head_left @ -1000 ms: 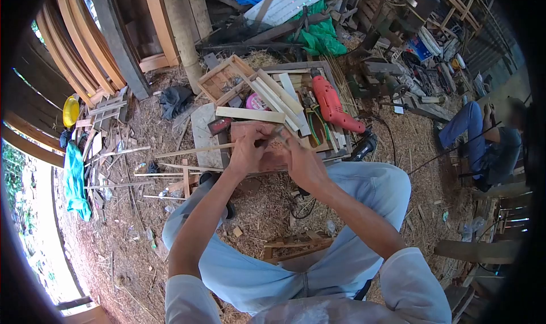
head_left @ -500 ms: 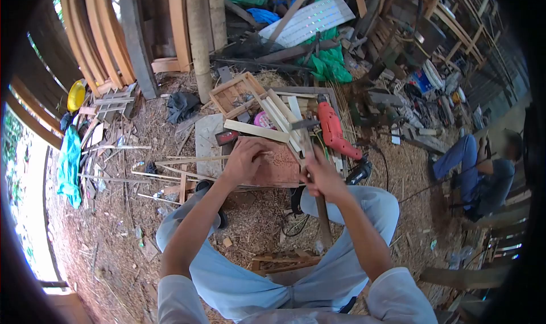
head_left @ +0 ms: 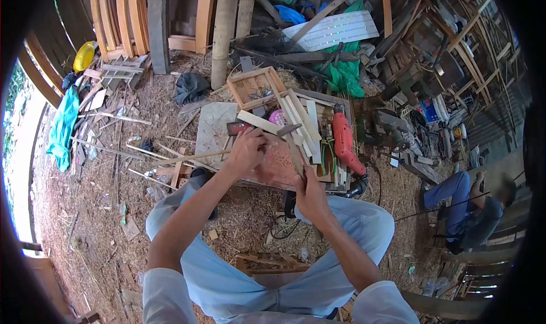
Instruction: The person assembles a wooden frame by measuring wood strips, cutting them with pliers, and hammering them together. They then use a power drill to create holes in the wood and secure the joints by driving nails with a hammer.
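My right hand (head_left: 310,196) is wrapped round the wooden handle of a hammer (head_left: 294,147), whose dark metal head is over the back right of a reddish board (head_left: 277,160). At the board's left edge rests my left hand (head_left: 248,152), fingers curled; anything pinched between them is too small to make out. A pale wood strip (head_left: 260,122) lies just behind my left hand, beside a dark red-black object (head_left: 236,128). Right of the board are pliers with green and yellow handles (head_left: 327,158) and a red power drill (head_left: 346,145).
Behind the board are a small wooden frame (head_left: 256,89), long pale strips (head_left: 301,122) and a round pink container (head_left: 277,117). Thin sticks and shavings litter the ground. A person (head_left: 483,216) sits at the far right. A bamboo post (head_left: 224,36) stands at the back.
The hammer and my right hand have shifted left and toward me, and the hammer's handle is tilted more. The view has turned, so the surroundings sit differently.
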A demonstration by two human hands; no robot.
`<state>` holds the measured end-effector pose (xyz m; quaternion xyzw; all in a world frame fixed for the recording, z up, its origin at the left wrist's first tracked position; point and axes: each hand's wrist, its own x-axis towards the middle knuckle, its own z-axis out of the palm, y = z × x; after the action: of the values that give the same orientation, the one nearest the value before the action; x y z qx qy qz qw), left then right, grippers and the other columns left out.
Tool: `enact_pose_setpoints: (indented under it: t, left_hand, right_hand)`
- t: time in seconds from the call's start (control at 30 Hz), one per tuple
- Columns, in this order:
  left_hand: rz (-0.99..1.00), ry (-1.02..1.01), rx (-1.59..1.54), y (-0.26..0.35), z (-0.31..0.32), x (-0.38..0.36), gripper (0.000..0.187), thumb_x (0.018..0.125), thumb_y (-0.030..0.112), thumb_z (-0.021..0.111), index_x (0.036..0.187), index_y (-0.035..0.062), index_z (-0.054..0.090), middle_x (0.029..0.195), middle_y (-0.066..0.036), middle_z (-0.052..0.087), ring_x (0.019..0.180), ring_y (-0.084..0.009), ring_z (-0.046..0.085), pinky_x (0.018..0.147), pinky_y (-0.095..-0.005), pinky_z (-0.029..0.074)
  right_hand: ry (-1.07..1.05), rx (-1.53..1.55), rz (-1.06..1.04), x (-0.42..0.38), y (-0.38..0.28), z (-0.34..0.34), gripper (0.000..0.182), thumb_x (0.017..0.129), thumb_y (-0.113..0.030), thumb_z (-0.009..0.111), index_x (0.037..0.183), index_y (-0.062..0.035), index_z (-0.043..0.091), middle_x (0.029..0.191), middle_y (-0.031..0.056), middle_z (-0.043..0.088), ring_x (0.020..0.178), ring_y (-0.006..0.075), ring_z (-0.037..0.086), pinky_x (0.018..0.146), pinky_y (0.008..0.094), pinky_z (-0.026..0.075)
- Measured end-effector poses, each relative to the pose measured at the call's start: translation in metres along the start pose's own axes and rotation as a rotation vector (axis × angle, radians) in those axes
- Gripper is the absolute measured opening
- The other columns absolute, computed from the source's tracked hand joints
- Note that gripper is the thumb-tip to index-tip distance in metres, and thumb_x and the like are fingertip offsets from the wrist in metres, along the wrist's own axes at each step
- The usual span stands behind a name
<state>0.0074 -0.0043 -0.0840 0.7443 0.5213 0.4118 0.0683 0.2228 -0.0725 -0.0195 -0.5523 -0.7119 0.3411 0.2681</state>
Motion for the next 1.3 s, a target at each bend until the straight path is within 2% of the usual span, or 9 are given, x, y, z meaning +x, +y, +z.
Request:
enact_pose_setpoints:
  t: [0.3,0.4,0.53,0.6,0.7,0.83,1.03,1.1,1.3]
  left_hand:
    - [-0.111,-0.034,-0.075,0.003,0.000,0.000,0.012,0.070,0.004,0.069,0.082,0.0029,0.069,0.085,-0.009,0.058,0.089,-0.0307,0.056,0.077,-0.0427,0.043]
    - [-0.120,-0.044,-0.087,0.003,0.001,-0.001,0.012,0.071,0.004,0.069,0.083,0.0036,0.069,0.085,-0.009,0.057,0.091,-0.0304,0.056,0.079,-0.0423,0.043]
    - [-0.093,-0.079,-0.018,0.001,0.000,-0.001,0.011,0.072,0.006,0.069,0.083,0.0061,0.069,0.085,-0.008,0.057,0.091,-0.0295,0.057,0.078,-0.0414,0.043]
    - [-0.106,-0.082,-0.027,0.000,0.001,-0.001,0.011,0.071,0.006,0.066,0.082,0.0074,0.069,0.086,-0.007,0.057,0.093,-0.0281,0.057,0.077,-0.0427,0.042]
    - [-0.138,-0.084,-0.056,0.001,0.002,0.000,0.012,0.069,0.006,0.064,0.081,0.0087,0.069,0.086,-0.006,0.055,0.095,-0.0268,0.056,0.076,-0.0443,0.042]
    - [-0.158,-0.118,-0.066,-0.003,0.002,0.002,0.015,0.069,0.008,0.065,0.083,0.0090,0.069,0.087,-0.006,0.055,0.096,-0.0273,0.056,0.080,-0.0447,0.043]
    - [-0.136,-0.073,-0.033,0.000,0.001,-0.001,0.015,0.071,0.007,0.064,0.085,0.0091,0.070,0.089,-0.007,0.056,0.098,-0.0273,0.056,0.081,-0.0448,0.043]
    - [-0.153,-0.092,-0.102,-0.002,0.004,0.000,0.016,0.070,0.007,0.064,0.085,0.0088,0.070,0.089,-0.007,0.056,0.097,-0.0274,0.056,0.080,-0.0445,0.043]
    - [-0.143,-0.105,-0.046,-0.001,0.000,0.000,0.015,0.070,0.006,0.063,0.084,0.0086,0.069,0.088,-0.007,0.056,0.095,-0.0266,0.057,0.080,-0.0439,0.043]
  right_hand:
    - [0.062,-0.277,-0.127,0.000,0.004,0.004,0.027,0.092,-0.009,0.051,0.116,0.0016,0.042,0.078,0.0311,0.060,0.074,0.0517,0.058,0.062,0.0558,0.043]
    - [-0.025,-0.363,-0.030,0.003,0.011,0.007,0.027,0.091,-0.008,0.052,0.115,0.0012,0.042,0.075,0.0310,0.060,0.072,0.0521,0.057,0.061,0.0565,0.042]
    - [0.033,-0.306,-0.096,0.001,-0.002,-0.001,0.028,0.090,-0.008,0.052,0.115,0.0018,0.042,0.073,0.0317,0.059,0.071,0.0519,0.057,0.061,0.0575,0.042]
    - [0.100,-0.294,-0.163,-0.001,-0.013,-0.004,0.020,0.092,-0.010,0.050,0.105,-0.0005,0.038,0.071,0.0324,0.059,0.069,0.0523,0.058,0.060,0.0584,0.043]
    - [-0.007,-0.324,-0.060,0.002,0.001,0.004,0.029,0.090,-0.007,0.051,0.116,0.0021,0.041,0.073,0.0322,0.059,0.071,0.0524,0.057,0.061,0.0588,0.041]
    - [-0.053,-0.330,-0.038,0.006,0.001,0.002,0.029,0.090,-0.007,0.051,0.116,0.0022,0.041,0.073,0.0321,0.059,0.072,0.0525,0.057,0.060,0.0580,0.041]
    - [0.121,-0.191,-0.129,0.001,-0.007,0.003,0.026,0.091,-0.007,0.051,0.113,0.0011,0.041,0.072,0.0310,0.058,0.071,0.0516,0.057,0.060,0.0578,0.040]
    - [-0.070,-0.339,-0.019,0.004,0.008,0.009,0.026,0.091,-0.007,0.051,0.114,0.0008,0.040,0.072,0.0308,0.058,0.071,0.0513,0.057,0.059,0.0574,0.040]
    - [0.151,-0.194,-0.145,0.002,-0.007,0.001,0.025,0.091,-0.008,0.051,0.113,0.0006,0.040,0.071,0.0305,0.058,0.070,0.0515,0.057,0.059,0.0576,0.041]
